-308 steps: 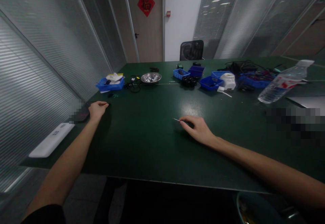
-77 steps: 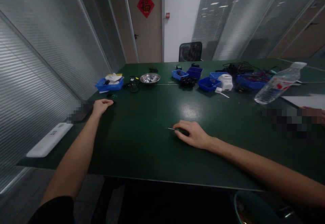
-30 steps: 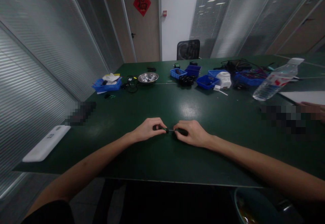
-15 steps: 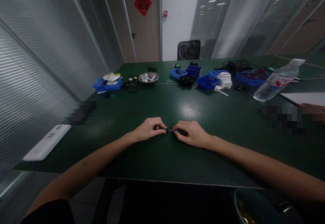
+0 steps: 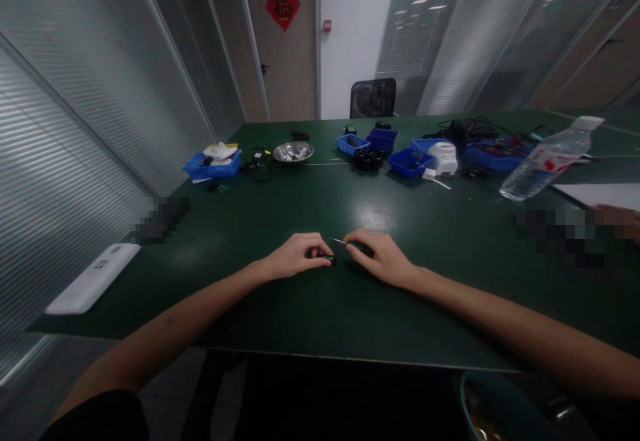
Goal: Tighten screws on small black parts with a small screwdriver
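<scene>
Low over the green table (image 5: 280, 314), my left hand (image 5: 299, 254) pinches a small dark part with bits of green (image 5: 330, 260) between thumb and fingers. Most of that part is hidden by the fingers, so its kind cannot be made out. My right hand (image 5: 383, 255) is closed around the dark handle of a screwdriver (image 5: 362, 248). The thin metal shaft points left, and its tip is a little above and beyond the small part, apart from it.
Farther back stand a metal bowl (image 5: 294, 147), a blue tray with papers (image 5: 213, 167), several blue bins (image 5: 411, 162) and a white device (image 5: 443, 159). A clear bottle (image 5: 545, 161) leans at the right, near another person's hand (image 5: 617, 217). A white box (image 5: 95, 279) lies at the left edge.
The screwdriver's tip has lifted away from the small part, and its shaft now slants up to the left. My left hand has shifted slightly right, still pinching the part.
</scene>
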A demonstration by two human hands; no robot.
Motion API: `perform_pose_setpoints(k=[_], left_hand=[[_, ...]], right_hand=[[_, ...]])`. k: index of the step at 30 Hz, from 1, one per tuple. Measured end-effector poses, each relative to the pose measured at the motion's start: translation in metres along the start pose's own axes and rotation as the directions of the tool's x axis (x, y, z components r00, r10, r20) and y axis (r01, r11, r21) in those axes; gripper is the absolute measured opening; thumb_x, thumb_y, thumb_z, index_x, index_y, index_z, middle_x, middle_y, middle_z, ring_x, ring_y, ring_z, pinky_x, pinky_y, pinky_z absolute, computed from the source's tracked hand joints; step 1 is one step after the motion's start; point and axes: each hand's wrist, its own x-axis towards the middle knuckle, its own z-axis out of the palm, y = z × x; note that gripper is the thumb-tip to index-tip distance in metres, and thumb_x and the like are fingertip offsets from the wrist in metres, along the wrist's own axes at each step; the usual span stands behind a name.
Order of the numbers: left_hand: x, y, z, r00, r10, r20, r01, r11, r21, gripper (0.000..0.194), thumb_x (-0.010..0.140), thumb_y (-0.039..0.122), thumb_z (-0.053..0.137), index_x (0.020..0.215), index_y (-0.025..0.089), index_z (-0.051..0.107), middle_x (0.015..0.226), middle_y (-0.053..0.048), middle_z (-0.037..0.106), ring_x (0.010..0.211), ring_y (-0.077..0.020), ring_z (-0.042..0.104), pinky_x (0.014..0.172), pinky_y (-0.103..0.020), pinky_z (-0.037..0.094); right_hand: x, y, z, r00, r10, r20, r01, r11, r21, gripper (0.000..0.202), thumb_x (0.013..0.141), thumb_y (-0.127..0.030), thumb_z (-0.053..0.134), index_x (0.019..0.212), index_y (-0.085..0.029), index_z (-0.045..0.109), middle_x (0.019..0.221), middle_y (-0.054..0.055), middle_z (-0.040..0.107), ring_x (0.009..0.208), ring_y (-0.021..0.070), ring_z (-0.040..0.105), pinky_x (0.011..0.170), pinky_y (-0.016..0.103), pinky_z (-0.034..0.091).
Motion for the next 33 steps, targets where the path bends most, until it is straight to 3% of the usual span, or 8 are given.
perform_pose_setpoints(k=[10, 14, 17, 19, 21, 26, 31, 33], left_hand=[[-0.002, -0.009, -0.010, 1.000, 0.023, -0.008, -0.023, 0.998, 0.056, 0.027, 0.099, 0.039, 0.070, 0.115, 0.019, 0.077, 0.102, -0.006, 0.068, 0.086, -0.0168, 0.061, 0.077, -0.029, 0.047], [-0.007, -0.037, -0.037, 0.987, -0.060, -0.150, 0.084, 0.984, 0.158, 0.028, 0.099, 0.043, 0.068, 0.112, 0.020, 0.077, 0.103, -0.007, 0.070, 0.085, -0.0177, 0.061, 0.075, -0.030, 0.047], [-0.016, -0.069, -0.069, 0.933, -0.138, -0.333, 0.227, 0.943, 0.242, 0.029, 0.097, 0.044, 0.068, 0.112, 0.021, 0.078, 0.101, -0.007, 0.071, 0.084, -0.0193, 0.062, 0.073, -0.031, 0.046], [-0.026, -0.092, -0.094, 0.863, -0.189, -0.469, 0.349, 0.893, 0.283, 0.031, 0.094, 0.044, 0.070, 0.110, 0.020, 0.079, 0.096, -0.007, 0.072, 0.083, -0.0206, 0.062, 0.073, -0.032, 0.046], [-0.040, -0.114, -0.119, 0.766, -0.233, -0.599, 0.476, 0.832, 0.284, 0.032, 0.092, 0.043, 0.071, 0.109, 0.018, 0.079, 0.096, -0.007, 0.073, 0.082, -0.0214, 0.063, 0.074, -0.033, 0.046], [-0.083, -0.146, -0.169, 0.467, -0.327, -0.822, 0.768, 0.611, 0.192, 0.031, 0.090, 0.040, 0.070, 0.110, 0.017, 0.077, 0.106, -0.009, 0.076, 0.092, -0.0241, 0.066, 0.081, -0.032, 0.047], [-0.118, -0.158, -0.191, 0.216, -0.368, -0.904, 0.896, 0.444, 0.033, 0.031, 0.091, 0.040, 0.067, 0.112, 0.018, 0.075, 0.107, -0.009, 0.075, 0.095, -0.0260, 0.067, 0.084, -0.034, 0.047], [-0.125, -0.163, -0.194, 0.155, -0.377, -0.913, 0.912, 0.410, -0.014, 0.031, 0.091, 0.040, 0.067, 0.112, 0.018, 0.074, 0.106, -0.009, 0.075, 0.094, -0.0271, 0.067, 0.084, -0.036, 0.048]], right_hand=[[-0.001, -0.004, -0.002, 0.999, -0.018, 0.051, 0.018, 1.000, -0.004, 0.022, 0.103, -0.030, 0.057, 0.113, -0.019, 0.073, 0.101, 0.007, 0.075, 0.084, 0.0183, 0.070, 0.076, 0.032, 0.053], [-0.001, -0.003, -0.002, 0.999, -0.009, 0.050, 0.009, 1.000, -0.009, 0.022, 0.103, -0.031, 0.056, 0.112, -0.020, 0.073, 0.103, 0.006, 0.076, 0.085, 0.0183, 0.070, 0.077, 0.032, 0.054], [-0.002, -0.002, -0.002, 0.998, -0.011, 0.058, 0.012, 1.000, -0.009, 0.024, 0.105, -0.033, 0.056, 0.114, -0.020, 0.073, 0.104, 0.007, 0.076, 0.085, 0.0181, 0.070, 0.077, 0.033, 0.055], [-0.002, -0.002, -0.002, 0.998, -0.014, 0.064, 0.015, 1.000, -0.008, 0.024, 0.105, -0.034, 0.055, 0.115, -0.019, 0.073, 0.104, 0.006, 0.076, 0.084, 0.0177, 0.070, 0.077, 0.032, 0.055], [-0.002, -0.002, -0.002, 0.997, -0.021, 0.068, 0.021, 1.000, -0.011, 0.025, 0.106, -0.034, 0.055, 0.115, -0.019, 0.073, 0.104, 0.006, 0.076, 0.082, 0.0173, 0.070, 0.075, 0.032, 0.054], [-0.003, 0.001, 0.000, 0.997, -0.038, 0.070, 0.040, 0.999, -0.030, 0.025, 0.106, -0.034, 0.055, 0.116, -0.019, 0.073, 0.104, 0.006, 0.075, 0.082, 0.0173, 0.070, 0.075, 0.032, 0.054], [-0.003, 0.001, -0.001, 0.996, -0.032, 0.079, 0.035, 0.999, -0.038, 0.025, 0.105, -0.034, 0.056, 0.116, -0.019, 0.073, 0.104, 0.006, 0.075, 0.082, 0.0171, 0.069, 0.075, 0.032, 0.054], [-0.002, 0.000, -0.001, 0.996, -0.033, 0.082, 0.036, 0.999, -0.040, 0.025, 0.105, -0.034, 0.056, 0.116, -0.019, 0.073, 0.104, 0.006, 0.075, 0.082, 0.0172, 0.069, 0.076, 0.032, 0.054]])
